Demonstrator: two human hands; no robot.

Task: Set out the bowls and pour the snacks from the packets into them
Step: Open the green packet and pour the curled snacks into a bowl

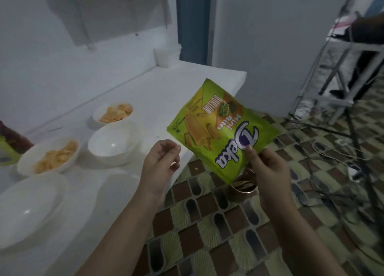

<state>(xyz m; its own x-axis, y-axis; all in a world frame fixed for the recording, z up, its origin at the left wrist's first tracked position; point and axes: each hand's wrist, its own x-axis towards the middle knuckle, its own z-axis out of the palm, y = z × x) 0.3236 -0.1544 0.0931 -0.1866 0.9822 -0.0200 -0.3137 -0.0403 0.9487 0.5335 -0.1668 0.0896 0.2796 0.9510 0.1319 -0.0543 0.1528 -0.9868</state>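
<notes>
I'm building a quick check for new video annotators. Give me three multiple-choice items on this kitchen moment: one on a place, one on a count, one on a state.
1. Where is the green snack packet?
A. Lying on the counter
B. Held in the air past the counter's edge, over the tiled floor
C. Inside a bowl

2. How many white bowls on the white counter already hold snacks?
A. None
B. Two
C. Four

3. What is the left hand doing?
A. Holding nothing, fingers loosely curled
B. Gripping a bowl
C. Pinching the packet

Answers:
1 B: the right hand pinches the packet's lower corner, out beyond the counter.
2 B: the far bowl and the left bowl hold orange snacks; the middle bowl and the near bowl are empty.
3 A: it hangs near the packet, touching nothing.
</notes>
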